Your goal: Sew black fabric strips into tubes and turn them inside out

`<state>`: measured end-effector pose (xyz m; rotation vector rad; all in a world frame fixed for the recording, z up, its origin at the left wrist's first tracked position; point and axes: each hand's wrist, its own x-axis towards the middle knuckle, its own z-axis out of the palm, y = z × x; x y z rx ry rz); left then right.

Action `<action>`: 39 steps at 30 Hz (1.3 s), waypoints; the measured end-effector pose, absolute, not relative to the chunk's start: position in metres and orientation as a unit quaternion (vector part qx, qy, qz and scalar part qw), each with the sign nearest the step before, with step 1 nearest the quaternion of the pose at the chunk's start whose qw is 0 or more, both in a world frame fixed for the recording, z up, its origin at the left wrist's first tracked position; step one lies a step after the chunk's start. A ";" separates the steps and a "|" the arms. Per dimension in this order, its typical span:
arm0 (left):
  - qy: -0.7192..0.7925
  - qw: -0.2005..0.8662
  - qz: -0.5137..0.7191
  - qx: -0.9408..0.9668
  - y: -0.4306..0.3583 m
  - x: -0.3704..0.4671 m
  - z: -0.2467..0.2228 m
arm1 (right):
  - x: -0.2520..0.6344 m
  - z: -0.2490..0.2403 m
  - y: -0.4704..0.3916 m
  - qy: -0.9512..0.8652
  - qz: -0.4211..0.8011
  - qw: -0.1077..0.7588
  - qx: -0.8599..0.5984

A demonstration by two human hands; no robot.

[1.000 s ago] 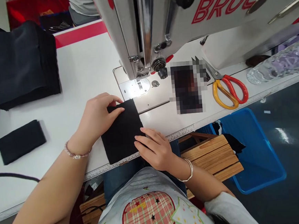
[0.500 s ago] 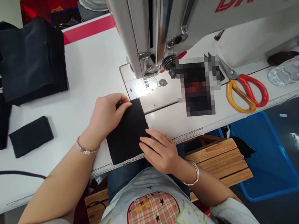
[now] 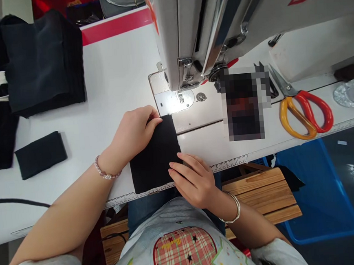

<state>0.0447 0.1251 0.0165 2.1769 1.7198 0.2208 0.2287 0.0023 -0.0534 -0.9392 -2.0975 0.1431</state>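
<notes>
At the white sewing machine [image 3: 184, 34], you have both hands on a square of black cloth [image 3: 154, 158], which lies flat in front of the machine, its far edge next to the metal needle plate [image 3: 174, 102] and its near edge over the ruler tape [image 3: 228, 164] along the table's front. Your left hand [image 3: 136, 129], a beaded bracelet at its wrist, sits at the cloth's far left corner with thumb and forefinger drawn narrow; whether fabric is caught between them, you cannot tell from this view. Your right hand [image 3: 195, 178], banded at the wrist by a pale bangle, is loosely spread, its extended fingertips resting on the cloth's right edge; its thumb is hidden. Left of the machine lie a small folded black cloth [image 3: 40, 155] and, farther back, a thick stack of dark fabric [image 3: 37, 66]. To the machine's right rest scissors [image 3: 306, 114] with one yellow and one red handle. Below, on the machine's right side, stands a blue plastic bin [image 3: 323, 202] beside a slatted wooden bench [image 3: 261, 195].
</notes>
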 end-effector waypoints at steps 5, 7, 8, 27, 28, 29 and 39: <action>0.607 0.182 0.063 0.771 0.127 0.047 0.019 | 0.228 -0.052 0.002 -0.830 0.060 0.409 -0.374; 0.605 0.178 0.055 0.774 0.128 0.048 0.019 | 0.228 -0.052 0.002 -0.829 0.061 0.414 -0.372; 0.604 0.175 0.049 0.776 0.128 0.048 0.019 | 0.228 -0.053 0.002 -0.828 0.061 0.415 -0.372; 0.598 0.084 -0.028 0.797 0.129 0.053 0.015 | 0.227 -0.051 0.004 -0.820 0.061 0.423 -0.380; 0.597 0.082 -0.029 0.798 0.129 0.053 0.015 | 0.227 -0.051 0.004 -0.820 0.061 0.424 -0.379; 0.595 0.081 -0.032 0.799 0.129 0.053 0.015 | 0.227 -0.052 0.004 -0.820 0.060 0.424 -0.379; 0.589 0.071 -0.042 0.804 0.130 0.054 0.014 | 0.227 -0.052 0.004 -0.821 0.059 0.419 -0.383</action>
